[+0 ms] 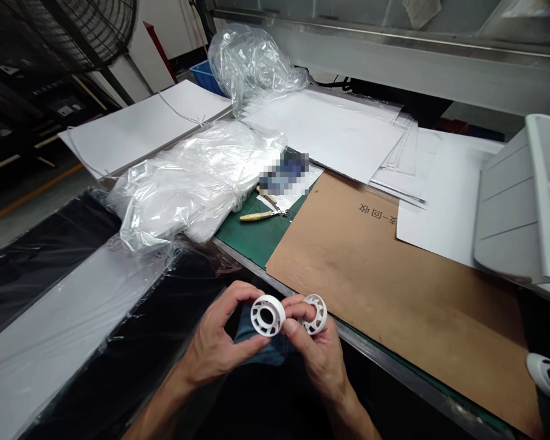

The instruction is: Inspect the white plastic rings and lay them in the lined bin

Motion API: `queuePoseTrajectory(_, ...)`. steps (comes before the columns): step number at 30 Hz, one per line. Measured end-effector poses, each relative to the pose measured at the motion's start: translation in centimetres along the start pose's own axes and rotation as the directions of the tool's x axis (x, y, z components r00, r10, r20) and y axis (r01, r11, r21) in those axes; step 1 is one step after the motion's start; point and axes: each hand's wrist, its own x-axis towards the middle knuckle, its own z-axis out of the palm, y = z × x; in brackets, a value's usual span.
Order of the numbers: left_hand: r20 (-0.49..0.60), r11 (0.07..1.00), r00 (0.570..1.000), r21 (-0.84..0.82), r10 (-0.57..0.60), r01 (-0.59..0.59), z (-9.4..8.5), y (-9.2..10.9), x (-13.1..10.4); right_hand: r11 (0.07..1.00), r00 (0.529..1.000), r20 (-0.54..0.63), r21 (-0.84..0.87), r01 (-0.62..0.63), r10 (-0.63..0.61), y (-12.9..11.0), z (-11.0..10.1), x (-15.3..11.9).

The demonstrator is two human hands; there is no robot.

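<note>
White plastic ring (279, 316) pinched by its rim in left hand (215, 342); right hand (323, 360) holds second ring (321, 313), both by near edge of surface (245, 241). Probably light, stiff, slippery; grip outer rim.

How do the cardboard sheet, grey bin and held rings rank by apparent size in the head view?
1. Cardboard sheet
2. Grey bin
3. Left-hand ring and right-hand ring: too alike to rank, tilted differently

Bare left hand (215, 339), bare right hand (323, 357); forearms (167, 391) bare too; blue clothing (270, 353) visible between hands, lower part lost in shadow.
</note>
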Motion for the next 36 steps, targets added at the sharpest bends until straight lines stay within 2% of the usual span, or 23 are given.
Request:
queuePoseTrajectory(7,-0.064,0.986,0.986,0.063,0.156,-0.152,0.5,-0.5,-0.1,1.000,1.000,0.005,0.024,-0.009,0.009,0.1,0.1,0.1)
queuePoseTrajectory(16,-0.092,0.965,0.965,0.116,0.247,-0.236,0.5,-0.6,0.2,0.997,0.999,0.025,0.064,-0.045,0.044,0.4,0.2,0.3)
queuePoseTrajectory(21,-0.083,0.947,0.956,0.185,0.283,-0.264,0.5,-0.5,0.5,0.997,0.998,0.000,0.055,-0.057,0.057,0.9,0.0,0.5)
queuePoseTrajectory(25,-0.099,0.944,0.964,0.249,0.248,-0.217,-0.1,0.2,-0.1,0.999,0.999,-0.009,0.013,-0.044,0.045,1.2,-0.4,0.2)
queuePoseTrajectory(27,-0.171,0.940,0.964,0.310,0.205,-0.144,-1.7,0.5,-0.9,0.999,0.998,-0.039,-0.004,-0.046,0.046,1.6,-0.8,-0.2)
queuePoseTrajectory(29,-0.325,0.912,0.935,0.410,0.139,0.007,-4.6,0.4,-1.7,0.999,0.997,-0.070,-0.014,-0.037,0.036,2.2,-1.2,-0.7)
queuePoseTrajectory(30,-0.420,0.887,0.902,0.448,0.098,0.113,-6.6,0.2,-2.2,0.999,0.996,-0.080,-0.017,-0.038,0.037,2.5,-1.3,-0.9)
queuePoseTrajectory(33,-0.668,0.815,0.744,0.417,-0.025,0.402,-13.8,-1.6,-3.5,0.997,0.993,-0.097,-0.027,-0.066,0.063,3.1,-1.7,-1.3)
queuePoseTrajectory(35,-0.762,0.776,0.642,0.350,-0.090,0.525,-18.8,-3.7,-4.4,0.997,0.992,-0.112,-0.041,-0.071,0.066,3.5,-1.7,-1.5)
queuePoseTrajectory(36,-0.778,0.740,0.615,0.340,-0.124,0.580,-20.9,-4.9,-4.8,0.997,0.992,-0.113,-0.052,-0.061,0.054,3.6,-1.6,-1.5)
